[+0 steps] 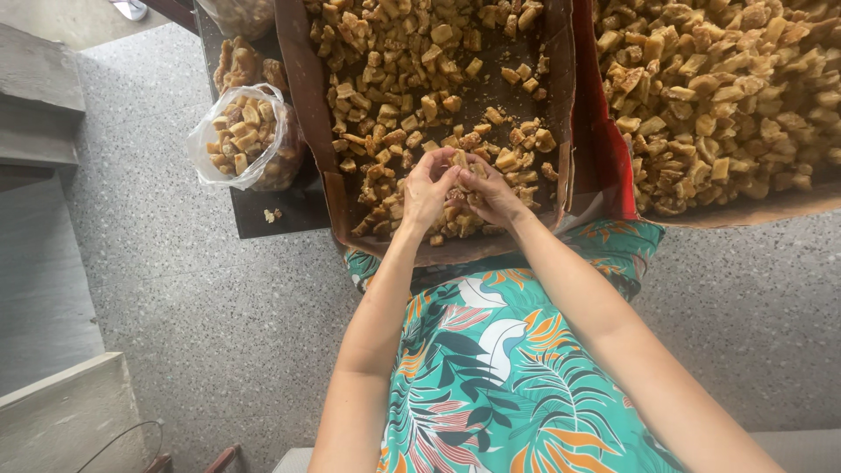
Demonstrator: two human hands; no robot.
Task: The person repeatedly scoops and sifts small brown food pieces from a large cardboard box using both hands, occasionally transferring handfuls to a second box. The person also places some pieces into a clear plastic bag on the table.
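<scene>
Left hand (427,191), right hand (491,194), fingers pinched together on one fried chunk (462,163)

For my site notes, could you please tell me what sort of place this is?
Probably a small home or workshop snack-packing spot: two cardboard trays heaped with golden fried pieces, a clear plastic bag part-filled with them, and a speckled terrazzo floor.
</scene>
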